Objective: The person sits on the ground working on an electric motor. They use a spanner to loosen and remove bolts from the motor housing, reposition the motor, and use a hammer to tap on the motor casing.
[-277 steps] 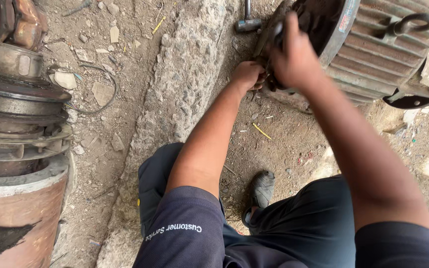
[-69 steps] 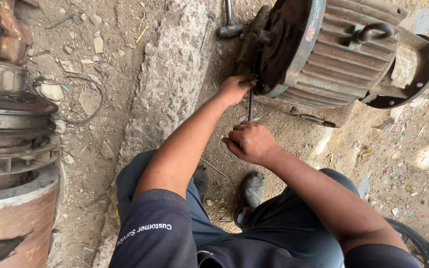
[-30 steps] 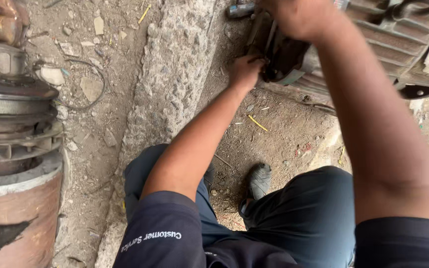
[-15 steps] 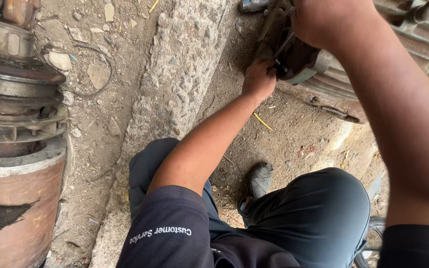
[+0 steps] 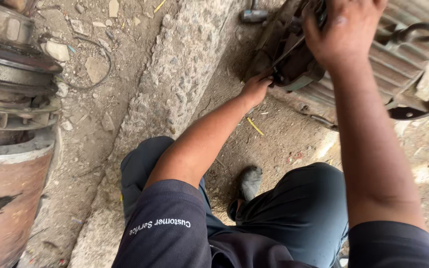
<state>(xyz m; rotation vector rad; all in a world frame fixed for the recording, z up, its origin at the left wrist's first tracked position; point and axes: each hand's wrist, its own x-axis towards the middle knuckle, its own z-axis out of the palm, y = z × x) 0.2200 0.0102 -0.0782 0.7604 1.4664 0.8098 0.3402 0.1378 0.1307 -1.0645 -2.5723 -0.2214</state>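
The left hand presses closed fingers on the lower edge of the ribbed electric motor, which lies on its side on the dirt ground, while the right hand grips its dark end cover from above.

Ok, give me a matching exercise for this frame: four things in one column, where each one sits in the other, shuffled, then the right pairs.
Things:
1. ribbed motor housing
2. rusty machine part
3. concrete strip
4. hammer head

Places:
A. at the left edge of the view
B. at the top right, under the right hand
C. running up the middle of the ground, left of the left hand
D. on the dirt at the top edge, just left of the motor

Pairs: 1-B, 2-A, 3-C, 4-D
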